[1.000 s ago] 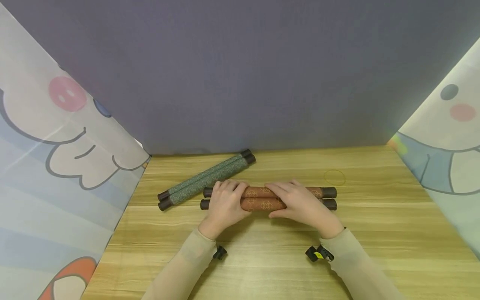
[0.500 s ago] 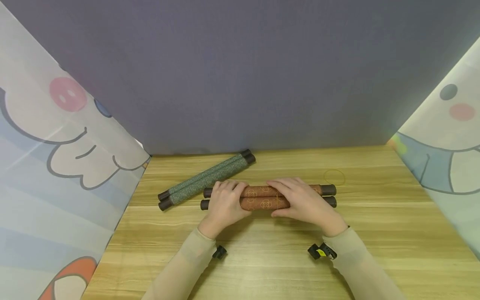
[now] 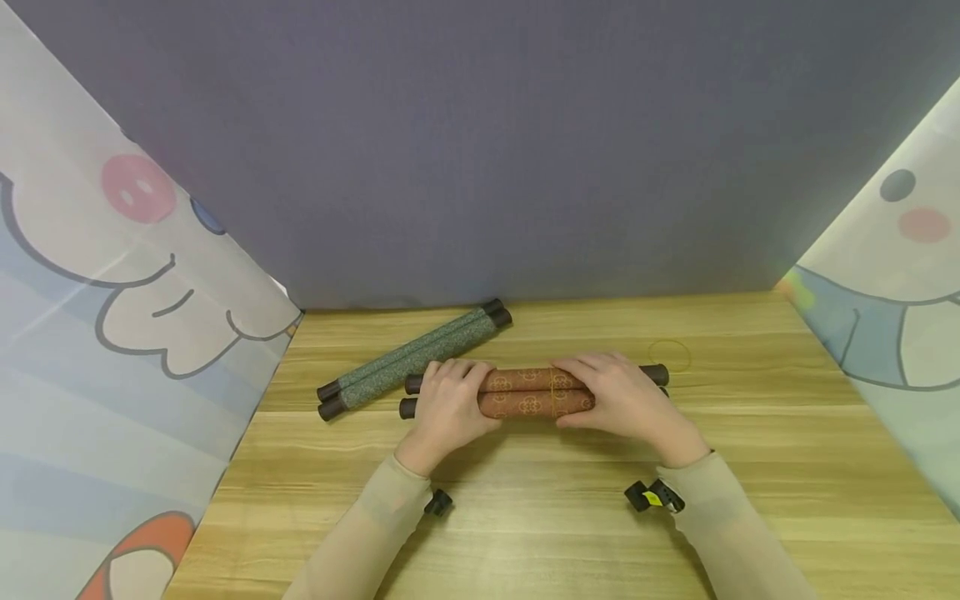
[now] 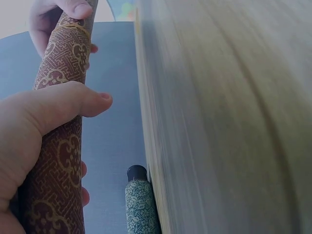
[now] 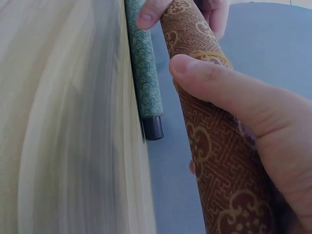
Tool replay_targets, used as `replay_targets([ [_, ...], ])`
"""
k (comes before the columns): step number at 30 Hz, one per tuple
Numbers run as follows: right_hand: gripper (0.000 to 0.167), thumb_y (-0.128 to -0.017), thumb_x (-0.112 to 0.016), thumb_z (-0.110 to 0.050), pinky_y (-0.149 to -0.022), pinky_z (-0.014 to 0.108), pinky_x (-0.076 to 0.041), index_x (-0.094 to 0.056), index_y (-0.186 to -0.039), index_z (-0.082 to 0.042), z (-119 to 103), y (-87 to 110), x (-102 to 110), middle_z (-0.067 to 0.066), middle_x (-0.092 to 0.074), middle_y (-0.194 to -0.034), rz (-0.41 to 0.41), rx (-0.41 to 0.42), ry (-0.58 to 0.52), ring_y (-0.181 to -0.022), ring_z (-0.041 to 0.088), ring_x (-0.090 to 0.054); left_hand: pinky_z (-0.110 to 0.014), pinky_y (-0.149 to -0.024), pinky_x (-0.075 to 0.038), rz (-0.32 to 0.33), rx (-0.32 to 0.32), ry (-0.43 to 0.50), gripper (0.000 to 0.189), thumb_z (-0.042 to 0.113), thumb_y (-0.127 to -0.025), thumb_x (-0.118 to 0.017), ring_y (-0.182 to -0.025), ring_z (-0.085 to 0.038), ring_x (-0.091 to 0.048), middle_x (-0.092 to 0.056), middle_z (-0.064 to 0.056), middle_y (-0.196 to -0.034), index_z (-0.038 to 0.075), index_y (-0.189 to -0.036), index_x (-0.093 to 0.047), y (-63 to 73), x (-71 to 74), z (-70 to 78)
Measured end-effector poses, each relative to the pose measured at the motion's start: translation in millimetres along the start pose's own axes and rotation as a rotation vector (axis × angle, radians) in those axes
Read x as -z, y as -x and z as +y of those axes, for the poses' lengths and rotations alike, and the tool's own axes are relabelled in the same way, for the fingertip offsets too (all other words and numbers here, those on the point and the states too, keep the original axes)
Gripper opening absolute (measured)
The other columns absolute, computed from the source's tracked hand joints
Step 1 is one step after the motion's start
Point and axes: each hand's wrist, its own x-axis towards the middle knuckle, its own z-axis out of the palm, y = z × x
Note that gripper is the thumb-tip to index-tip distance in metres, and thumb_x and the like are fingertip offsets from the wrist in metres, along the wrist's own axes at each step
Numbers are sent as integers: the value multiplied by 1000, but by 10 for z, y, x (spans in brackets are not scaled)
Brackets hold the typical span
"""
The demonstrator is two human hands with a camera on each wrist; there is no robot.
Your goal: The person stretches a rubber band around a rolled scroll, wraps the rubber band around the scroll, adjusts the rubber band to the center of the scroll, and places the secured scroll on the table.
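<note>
Two red-brown scrolls (image 3: 517, 405) with gold patterns and dark end caps lie side by side in the head view. My left hand (image 3: 452, 398) grips them left of the middle, thumb on the near side and fingers over the far side. Farther right, my right hand (image 3: 622, 400) holds the same pair and hides part of their right ends. A thin yellow rubber band (image 5: 213, 56) loops around the scrolls just beyond the right thumb in the right wrist view. In the left wrist view the left thumb crosses a red-brown scroll (image 4: 61, 161).
Two green patterned scrolls (image 3: 420, 357) with dark caps lie slanted on the wooden table (image 3: 525, 533), behind the left hand. Another thin yellow rubber band (image 3: 670, 357) lies behind the right hand. A grey panel (image 3: 525, 167) rises at the table's back, with cartoon-printed sheets at both sides.
My right hand has slid right along the red-brown scrolls, uncovering the rubber band around them. The scrolls' right ends have shifted slightly left and back; my left hand has stayed nearly in place.
</note>
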Motion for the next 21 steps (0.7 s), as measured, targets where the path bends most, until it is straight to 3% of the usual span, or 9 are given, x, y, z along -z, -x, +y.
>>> replay_targets([
  [14,85,-81,-96,-52,-112,67,-48,-66,-145,-5,57,43,91,15,-72,-138,-17,7,49,-127,40,-69,-52,-92,-54,-98,1,28,85,41,-62,-106,-106,-34,-70,-75,-11,-120,15,-135,-71,-2,66,-119],
  [21,85,-81,-96,-51,-112,68,-47,-66,-146,-6,109,74,156,16,-72,-139,-18,-11,40,-128,41,-68,-56,-92,-57,-49,-17,8,87,46,-58,-108,-105,-35,-72,-75,-11,-116,13,-130,-72,-17,121,-174],
])
